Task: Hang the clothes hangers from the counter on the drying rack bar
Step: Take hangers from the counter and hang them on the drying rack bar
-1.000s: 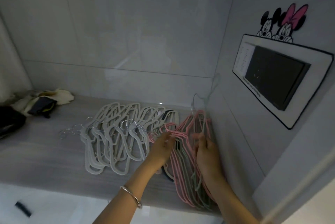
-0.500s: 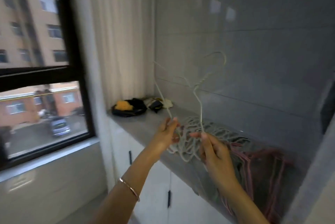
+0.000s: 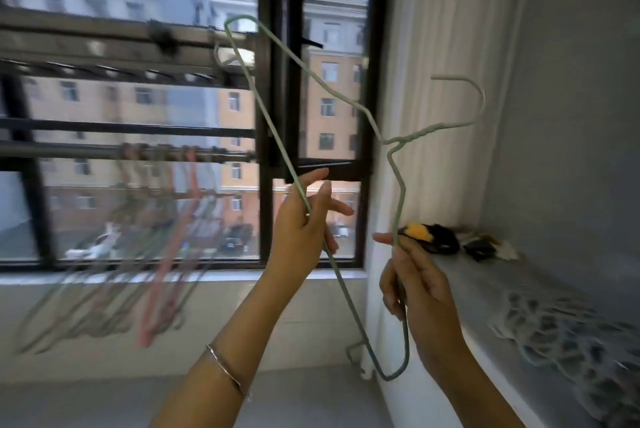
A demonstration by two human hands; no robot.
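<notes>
A pale green wire hanger (image 3: 266,116) is held up in front of the window, its hook pointing right toward the curtain. My left hand (image 3: 304,219) pinches its long straight side. My right hand (image 3: 412,278) grips the other side lower down. The drying rack bar (image 3: 104,152) runs across the window at the left, with several pink and green hangers (image 3: 156,237) on it, blurred. A pile of white hangers (image 3: 568,330) lies on the grey counter (image 3: 485,285) at the right.
A second rack rail (image 3: 104,43) runs higher up at the left. A white curtain (image 3: 436,46) hangs between window and counter. Dark and yellow cloth items (image 3: 436,237) sit at the counter's far end. A dark window frame post (image 3: 277,81) stands behind the hanger.
I have turned left from the counter toward the window. Both hands lifted the green hanger off the counter and raised it; the rack bar with hung hangers has come into view.
</notes>
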